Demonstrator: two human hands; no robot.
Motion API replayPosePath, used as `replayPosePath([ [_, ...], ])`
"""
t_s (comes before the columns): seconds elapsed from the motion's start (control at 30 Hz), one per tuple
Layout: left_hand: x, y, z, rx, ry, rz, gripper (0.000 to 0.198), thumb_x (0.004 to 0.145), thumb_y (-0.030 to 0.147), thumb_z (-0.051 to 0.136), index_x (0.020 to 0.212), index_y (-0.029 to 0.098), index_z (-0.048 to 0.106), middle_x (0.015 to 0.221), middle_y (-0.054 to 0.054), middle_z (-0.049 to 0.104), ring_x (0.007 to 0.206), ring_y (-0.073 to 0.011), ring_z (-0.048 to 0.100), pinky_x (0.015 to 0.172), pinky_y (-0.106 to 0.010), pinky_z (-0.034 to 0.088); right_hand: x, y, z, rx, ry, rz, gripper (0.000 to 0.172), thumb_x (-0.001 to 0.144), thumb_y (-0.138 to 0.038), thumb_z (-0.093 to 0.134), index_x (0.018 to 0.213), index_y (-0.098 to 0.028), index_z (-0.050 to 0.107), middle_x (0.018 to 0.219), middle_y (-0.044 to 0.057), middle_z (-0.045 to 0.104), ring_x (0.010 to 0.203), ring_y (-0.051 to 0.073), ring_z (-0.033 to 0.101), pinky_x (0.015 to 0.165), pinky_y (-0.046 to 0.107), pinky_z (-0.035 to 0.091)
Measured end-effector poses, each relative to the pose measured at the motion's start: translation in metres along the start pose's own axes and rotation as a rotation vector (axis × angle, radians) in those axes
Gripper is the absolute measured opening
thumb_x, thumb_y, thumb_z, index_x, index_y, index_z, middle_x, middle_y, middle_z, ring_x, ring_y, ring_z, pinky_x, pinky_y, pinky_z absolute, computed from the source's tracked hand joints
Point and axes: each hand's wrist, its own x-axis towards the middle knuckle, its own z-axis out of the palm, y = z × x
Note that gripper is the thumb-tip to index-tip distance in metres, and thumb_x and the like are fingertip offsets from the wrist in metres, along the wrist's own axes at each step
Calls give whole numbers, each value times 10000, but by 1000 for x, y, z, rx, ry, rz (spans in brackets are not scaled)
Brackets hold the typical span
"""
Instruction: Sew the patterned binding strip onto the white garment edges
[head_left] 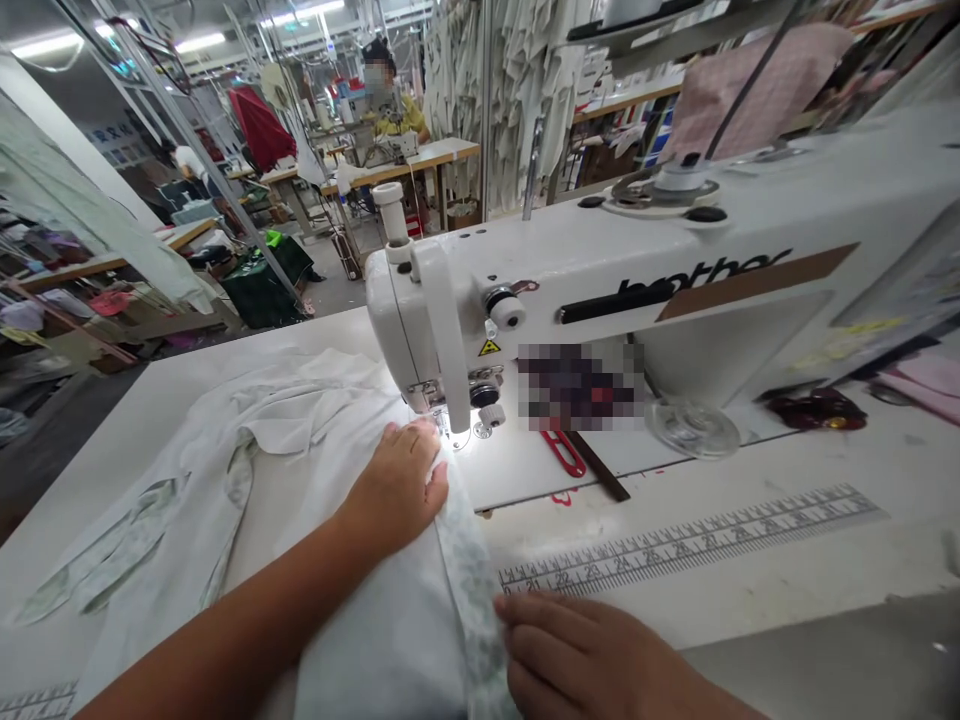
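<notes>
A white garment piece (375,620) with a pale green patterned strip (469,590) along its right edge lies under the head of a white sewing machine (405,330). My left hand (397,485) rests on this cloth beside the lit needle area, fingers laid forward and thumb apart. The fingertips are close to the presser foot, which is partly hidden. Lower right, my right hand (585,650) has its fingers curled together at the edge of the patterned strip, gripping it. Its thumb is out of sight.
A ruler strip (675,545) runs along the table's front. Red-handled tool (562,455), dark flat bar (600,465) and clear round dish (694,428) lie under the machine arm. More cloth (142,540) spreads left. A person (397,110) sits at another machine behind.
</notes>
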Motion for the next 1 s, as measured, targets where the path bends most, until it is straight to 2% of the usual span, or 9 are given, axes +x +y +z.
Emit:
replayPosePath([
  [0.17, 17, -23, 5, 44, -42, -45, 83, 873, 168, 477, 929, 172, 539, 905, -84, 641, 878, -239, 616, 913, -477, 500, 16, 11, -7, 44, -73, 49, 200, 960, -150, 479, 938, -187, 675, 915, 20, 722, 1004, 172, 646, 1035, 289, 441],
  [0.23, 20, -26, 5, 61, -56, -68, 67, 883, 180, 479, 895, 175, 545, 833, -69, 626, 834, -239, 608, 906, -489, 498, 19, 12, -9, 47, -87, 58, 154, 944, -170, 524, 934, -180, 678, 946, 21, 725, 1030, 175, 634, 1064, 290, 406],
  [0.33, 15, -12, 0, 58, -68, -105, 95, 898, 148, 457, 933, 154, 545, 936, -110, 627, 936, -261, 597, 931, -512, 482, 19, 11, -10, 47, -77, 52, 151, 935, -177, 536, 941, -182, 687, 949, 19, 726, 1038, 175, 628, 1097, 289, 357],
  [0.47, -13, 32, -15, -6, -100, -110, 209, 907, 172, 461, 1104, 118, 501, 1255, -190, 536, 1200, -307, 493, 1010, -548, 433, 10, 8, -6, -17, 6, 26, 264, 971, -175, 432, 1033, -170, 688, 1040, 49, 719, 1101, 197, 596, 1081, 312, 365],
  [0.57, -32, 56, -24, 25, -169, -61, 377, 910, 252, 490, 1253, 106, 436, 1365, -208, 476, 1320, -350, 392, 1043, -628, 373, 2, 6, -2, -74, 39, 16, 291, 979, -154, 408, 1071, -150, 685, 1137, 63, 699, 1084, 200, 591, 1037, 320, 400],
  [0.7, -33, 55, -23, 37, -201, -12, 393, 922, 227, 455, 1292, 101, 411, 1426, -204, 443, 1386, -334, 325, 1086, -623, 330, 2, 11, -1, -129, -19, -73, 255, 958, -155, 452, 1066, -143, 682, 1135, 59, 697, 1079, 215, 568, 979, 354, 428],
  [0.83, -26, 43, -17, 26, -166, -8, 332, 921, 242, 469, 1222, 102, 454, 1382, -208, 498, 1360, -322, 385, 1086, -590, 360, 9, 19, -6, -171, -84, -204, 176, 917, -256, 548, 976, -155, 680, 1063, 58, 704, 1006, 225, 580, 896, 361, 453],
  [0.93, -30, 43, -14, 50, -118, -6, 294, 909, 194, 461, 1183, 89, 475, 1348, -217, 525, 1332, -323, 428, 1064, -564, 407, 7, 18, -5, -160, -61, -197, 150, 921, -258, 559, 982, -181, 673, 1038, 35, 709, 956, 204, 588, 860, 350, 459],
  [1.0, -34, 45, -14, 55, -88, 1, 263, 901, 167, 450, 1149, 91, 496, 1302, -214, 558, 1310, -326, 455, 1048, -556, 431, 4, 13, -2, -160, -28, -122, 173, 946, -247, 531, 1023, -180, 671, 1053, 27, 712, 946, 198, 592, 858, 352, 463],
])
